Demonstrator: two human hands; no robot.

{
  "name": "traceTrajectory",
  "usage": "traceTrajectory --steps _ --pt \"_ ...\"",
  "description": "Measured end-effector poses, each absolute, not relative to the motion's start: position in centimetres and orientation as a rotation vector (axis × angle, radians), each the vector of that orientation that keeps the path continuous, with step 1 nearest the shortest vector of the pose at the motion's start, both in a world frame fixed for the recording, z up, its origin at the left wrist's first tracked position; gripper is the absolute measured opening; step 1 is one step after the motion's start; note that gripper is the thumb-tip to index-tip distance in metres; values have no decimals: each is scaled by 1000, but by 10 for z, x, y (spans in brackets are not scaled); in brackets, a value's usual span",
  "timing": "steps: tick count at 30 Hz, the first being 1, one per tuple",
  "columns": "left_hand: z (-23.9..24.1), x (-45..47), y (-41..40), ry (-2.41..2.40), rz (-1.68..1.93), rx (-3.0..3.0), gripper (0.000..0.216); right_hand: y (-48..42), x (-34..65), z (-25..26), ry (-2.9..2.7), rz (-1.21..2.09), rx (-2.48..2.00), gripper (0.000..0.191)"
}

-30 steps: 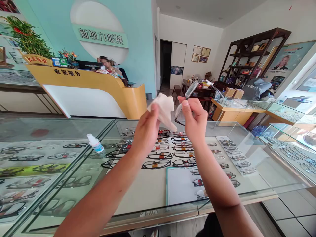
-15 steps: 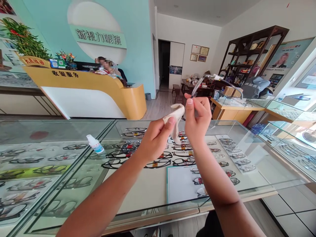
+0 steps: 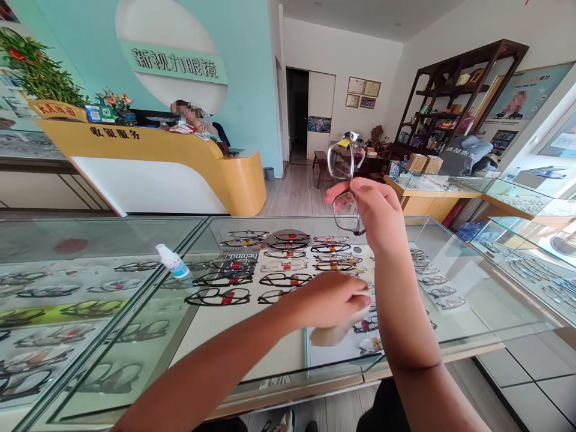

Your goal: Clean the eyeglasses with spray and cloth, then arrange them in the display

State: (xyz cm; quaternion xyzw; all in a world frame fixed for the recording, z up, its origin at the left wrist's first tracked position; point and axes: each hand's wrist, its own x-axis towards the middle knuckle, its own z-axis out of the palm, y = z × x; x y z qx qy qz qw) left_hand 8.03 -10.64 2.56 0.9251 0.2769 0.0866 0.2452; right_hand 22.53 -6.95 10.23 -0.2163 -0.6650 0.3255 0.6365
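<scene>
My right hand (image 3: 380,210) pinches a pair of eyeglasses (image 3: 341,161) near the middle of the frame. The glasses are held up in the air with one clear lens above the other, and a yellow tag shows on the upper lens. Lower down, over the glass display case (image 3: 245,351), my left hand (image 3: 330,300) is closed on a pale cleaning cloth (image 3: 333,335). The cloth hangs below the fingers, slightly blurred, apart from the glasses. Rows of spectacle frames (image 3: 285,279) lie inside the case beneath both hands.
A small white bottle (image 3: 172,261) stands on the glass at the left. Beyond is a yellow-and-white counter (image 3: 243,183) with a person (image 3: 202,127) behind it. Further glass cases (image 3: 535,252) line the right side, near a dark shelf (image 3: 450,96).
My left hand has moved down and right with the cloth, away from the glasses. My right hand has turned the glasses so the lenses now face me, and shifted slightly right.
</scene>
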Motion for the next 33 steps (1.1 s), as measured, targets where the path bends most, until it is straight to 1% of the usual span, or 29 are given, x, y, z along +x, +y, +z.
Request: traceTrajectory --steps 4,5,8,10,12,14,16,18,22,25,29,33 --pt "-17 111 -114 687 -146 2707 23 -72 226 103 -1537 830 -468 30" --pt "-27 115 -116 684 -215 2725 22 -73 226 104 -1550 842 -464 30" --pt "-52 124 -120 695 -320 2736 33 -77 225 106 -1596 865 -482 31" --pt "-61 127 -121 700 -289 2750 35 -79 225 107 -1610 875 -505 32" --pt "-62 126 -123 697 -174 2806 31 -80 225 108 -1617 870 -507 32" --pt "-51 121 -126 691 -33 2899 29 -80 226 108 -1621 856 -509 32" --pt "-28 109 -131 672 84 2972 24 -79 227 109 -1625 847 -529 32" --pt "5 90 -136 648 195 2973 14 -78 228 109 -1629 843 -546 33" --pt "73 40 -141 784 514 2889 30 -77 230 109 -1657 856 -532 33" --pt "105 6 -137 939 909 2816 29 -79 230 110 -1696 848 -551 35" --pt "118 -24 -126 1050 1423 2738 28 -85 229 114 -1757 827 -580 37" --pt "118 -32 -114 1035 1809 2684 30 -87 227 113 -1788 904 -560 37"
